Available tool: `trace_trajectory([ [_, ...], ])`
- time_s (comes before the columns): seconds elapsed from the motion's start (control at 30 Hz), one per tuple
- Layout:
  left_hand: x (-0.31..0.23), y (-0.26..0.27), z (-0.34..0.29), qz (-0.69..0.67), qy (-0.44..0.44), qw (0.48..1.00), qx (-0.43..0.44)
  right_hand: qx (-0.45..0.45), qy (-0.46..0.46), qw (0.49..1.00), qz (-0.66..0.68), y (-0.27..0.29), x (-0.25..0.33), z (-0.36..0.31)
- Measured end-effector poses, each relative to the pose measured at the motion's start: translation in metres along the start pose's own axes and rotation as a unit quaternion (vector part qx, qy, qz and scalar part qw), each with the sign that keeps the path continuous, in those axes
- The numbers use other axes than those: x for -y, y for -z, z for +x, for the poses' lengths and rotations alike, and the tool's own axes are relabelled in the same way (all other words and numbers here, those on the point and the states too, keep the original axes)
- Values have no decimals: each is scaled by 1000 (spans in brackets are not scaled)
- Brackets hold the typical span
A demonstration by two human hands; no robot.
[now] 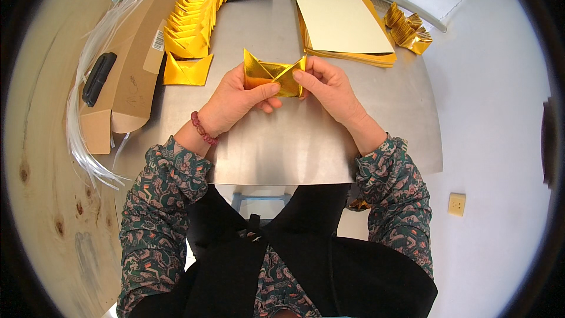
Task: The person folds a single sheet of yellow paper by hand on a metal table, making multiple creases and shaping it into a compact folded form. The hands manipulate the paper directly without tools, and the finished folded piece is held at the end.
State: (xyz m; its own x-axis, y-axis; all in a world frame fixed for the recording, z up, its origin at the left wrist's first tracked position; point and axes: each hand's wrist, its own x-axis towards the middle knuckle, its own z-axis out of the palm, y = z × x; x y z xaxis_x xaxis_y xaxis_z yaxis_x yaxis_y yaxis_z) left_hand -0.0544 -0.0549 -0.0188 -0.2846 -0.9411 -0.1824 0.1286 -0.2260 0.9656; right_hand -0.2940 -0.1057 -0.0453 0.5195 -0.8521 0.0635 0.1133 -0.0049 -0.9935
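Observation:
A folded piece of shiny gold paper (288,86) with two pointed upper corners is held above the metal table. My left hand (238,97) grips its left side, thumb across the front. On the right side, my right hand (331,91) pinches the paper between thumb and fingers, the thumb pressed near the right point. Both hands' fingers behind the paper are partly hidden. To the left, a row of similar folded gold papers (197,20) overlaps in a line, with one folded gold piece (187,70) at its near end.
A stack of gold sheets (381,59) lies at the back right under a cream sheet (338,17). Beside it sits a bunch of folded gold paper (407,29). At left stands a cardboard box (134,76) with a black object (99,79) and white plastic strands (75,118). The metal table (282,153) ends before my lap.

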Motion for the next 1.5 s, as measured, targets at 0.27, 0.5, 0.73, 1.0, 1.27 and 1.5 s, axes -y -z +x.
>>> trace_trajectory([
  [0.27, -2, 1, 1, 3, 9, 1000, -5, 2, 4, 1000, -2, -1, 1, 0],
  [0.5, -2, 1, 1, 2, 14, 1000, -1, 5, -13, 1000, -22, -1, 4, 0],
  [0.73, -2, 4, 3, 0, 34, 999, -5, -1, 5, 1000, -21, 0, 3, 1],
  [1.0, -2, 3, 3, -8, 30, 1000, -1, -7, 11, 999, -40, 1, -1, 2],
  [1.27, -2, 4, 3, -10, 38, 999, 1, -10, 4, 999, -35, 0, -2, 4],
  [1.5, -2, 5, 3, -5, 38, 999, 3, -21, -4, 999, -37, -1, -2, 5],
])
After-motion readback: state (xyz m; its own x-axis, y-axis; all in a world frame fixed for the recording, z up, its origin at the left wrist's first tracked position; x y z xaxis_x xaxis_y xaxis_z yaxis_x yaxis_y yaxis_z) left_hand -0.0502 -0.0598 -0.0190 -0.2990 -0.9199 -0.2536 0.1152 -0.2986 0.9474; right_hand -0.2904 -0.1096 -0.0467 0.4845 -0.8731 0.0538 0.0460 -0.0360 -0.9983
